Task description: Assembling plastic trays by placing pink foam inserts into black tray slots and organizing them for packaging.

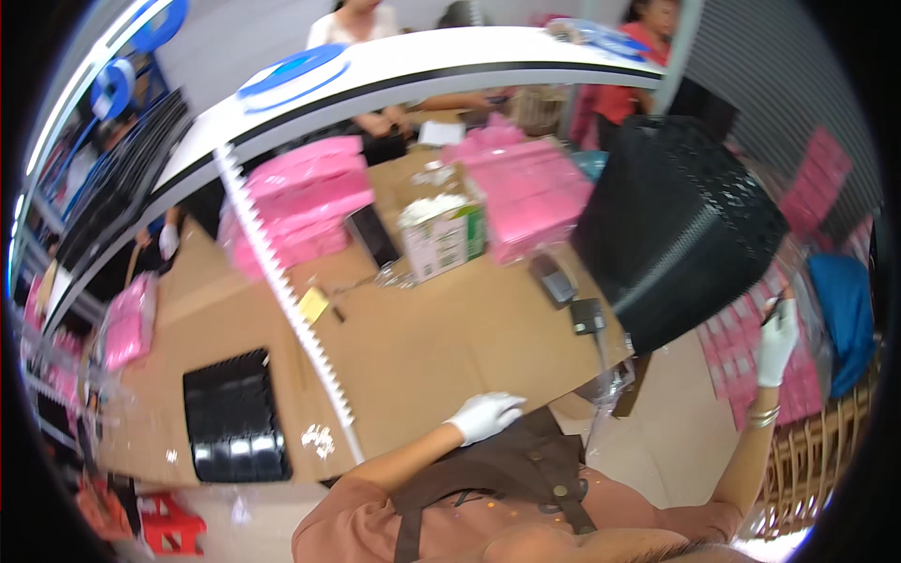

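One white-gloved left hand (484,418) at the cardboard worktop's (441,342) near edge, fingers loosely extended, nothing seen held. Right hand (777,345) out far right, at pink plastic packs (727,366) beside wicker basket (805,452); dark bit at its fingertips, can't tell if gripped. Open carton (443,246) mid-worktop.

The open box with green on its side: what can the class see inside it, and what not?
A heap of white material rises above the rim of the box. It is too blurred to identify, and anything beneath is hidden by the heap and walls.
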`<act>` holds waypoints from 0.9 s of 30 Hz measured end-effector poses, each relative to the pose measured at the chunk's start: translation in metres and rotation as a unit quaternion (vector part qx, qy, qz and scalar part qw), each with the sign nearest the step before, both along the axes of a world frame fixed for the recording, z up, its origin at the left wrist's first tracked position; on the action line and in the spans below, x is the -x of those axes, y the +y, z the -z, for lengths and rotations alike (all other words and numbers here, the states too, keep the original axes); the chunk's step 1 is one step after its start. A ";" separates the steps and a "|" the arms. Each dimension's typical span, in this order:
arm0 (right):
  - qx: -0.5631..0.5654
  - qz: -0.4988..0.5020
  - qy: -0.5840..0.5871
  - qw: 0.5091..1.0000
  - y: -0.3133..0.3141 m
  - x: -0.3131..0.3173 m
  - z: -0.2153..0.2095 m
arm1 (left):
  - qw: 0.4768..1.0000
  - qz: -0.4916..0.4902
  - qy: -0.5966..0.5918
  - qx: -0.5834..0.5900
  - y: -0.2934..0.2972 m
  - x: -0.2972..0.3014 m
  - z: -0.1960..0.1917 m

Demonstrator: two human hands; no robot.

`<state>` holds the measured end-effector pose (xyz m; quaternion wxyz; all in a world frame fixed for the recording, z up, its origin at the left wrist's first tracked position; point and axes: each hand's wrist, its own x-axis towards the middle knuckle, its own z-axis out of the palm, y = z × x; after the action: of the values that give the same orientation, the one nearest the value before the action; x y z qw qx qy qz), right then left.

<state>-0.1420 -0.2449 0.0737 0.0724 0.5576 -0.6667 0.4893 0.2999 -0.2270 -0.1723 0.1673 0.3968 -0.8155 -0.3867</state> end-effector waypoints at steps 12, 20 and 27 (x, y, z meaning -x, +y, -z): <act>-0.312 -0.490 0.219 0.784 -0.129 -0.457 0.209 | 0.963 -0.265 0.047 0.004 0.100 -0.099 0.010; -0.277 -0.380 0.179 0.864 -0.205 -0.615 0.276 | 0.899 -0.428 0.094 -0.009 0.149 -0.119 0.034; -0.156 -0.564 0.137 0.800 -0.157 -0.536 0.239 | 0.938 -0.327 0.111 -0.009 0.127 -0.112 0.045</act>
<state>0.3936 -0.4022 -0.1653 -0.2135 0.8999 -0.2852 0.2517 0.4120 -0.0995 -0.2178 0.3709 0.5977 -0.6132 -0.3594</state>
